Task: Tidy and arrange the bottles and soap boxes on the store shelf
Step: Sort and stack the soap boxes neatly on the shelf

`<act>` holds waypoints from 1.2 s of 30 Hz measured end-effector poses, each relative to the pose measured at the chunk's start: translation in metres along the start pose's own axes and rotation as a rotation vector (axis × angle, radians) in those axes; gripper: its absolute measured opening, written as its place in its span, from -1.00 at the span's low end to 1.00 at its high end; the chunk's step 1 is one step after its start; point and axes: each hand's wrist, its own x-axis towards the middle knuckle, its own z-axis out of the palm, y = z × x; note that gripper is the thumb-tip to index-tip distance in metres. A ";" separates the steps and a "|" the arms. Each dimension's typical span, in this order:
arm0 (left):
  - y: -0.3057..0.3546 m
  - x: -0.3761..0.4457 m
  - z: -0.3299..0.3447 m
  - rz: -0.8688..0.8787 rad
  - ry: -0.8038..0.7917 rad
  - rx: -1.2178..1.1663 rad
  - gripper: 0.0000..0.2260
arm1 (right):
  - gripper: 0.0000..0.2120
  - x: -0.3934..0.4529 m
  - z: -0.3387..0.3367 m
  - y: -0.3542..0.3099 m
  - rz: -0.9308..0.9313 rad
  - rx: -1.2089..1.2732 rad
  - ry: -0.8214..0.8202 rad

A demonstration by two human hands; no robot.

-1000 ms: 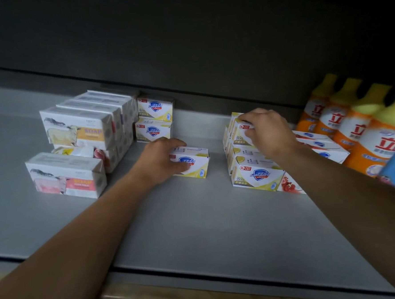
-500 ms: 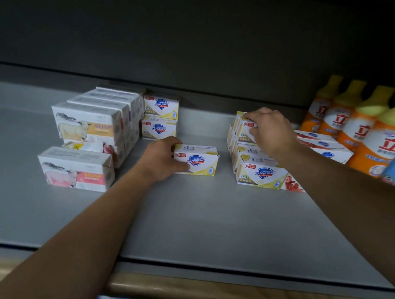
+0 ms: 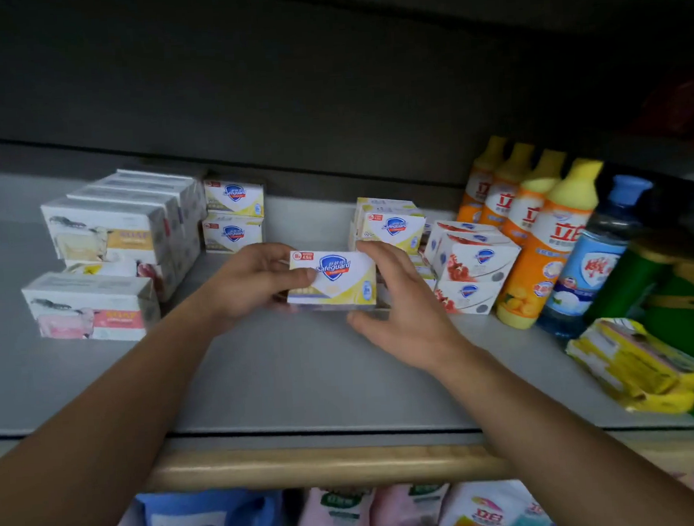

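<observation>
A white-and-yellow Safeguard soap box (image 3: 338, 279) is held upright just above the grey shelf (image 3: 303, 379), at its middle. My left hand (image 3: 249, 281) grips the box's left end, thumb on its front. My right hand (image 3: 405, 312) curls round its right end, fingers over the top corner. Two matching boxes (image 3: 234, 214) are stacked at the back left. More yellow ones (image 3: 392, 227) stand just behind my right hand, beside red-and-white Safeguard boxes (image 3: 471, 263). Orange bottles with yellow caps (image 3: 538, 226) line the right.
White sheep-print soap boxes (image 3: 108, 232) are piled at the left, a pink one (image 3: 88, 307) in front. A blue-capped bottle (image 3: 597, 263), a green container (image 3: 672, 291) and yellow packets (image 3: 636, 363) crowd the right. Below the wooden shelf edge (image 3: 329, 463) are refill bags (image 3: 207, 523).
My left hand lifted the soap box from the shelf and turned it upright. My right hand left the yellow pile and came to the box's right end. The camera shifted right.
</observation>
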 end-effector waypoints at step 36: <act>-0.024 -0.072 0.069 0.094 0.103 -0.283 -0.73 | -0.49 -0.069 0.005 0.015 0.319 0.786 0.099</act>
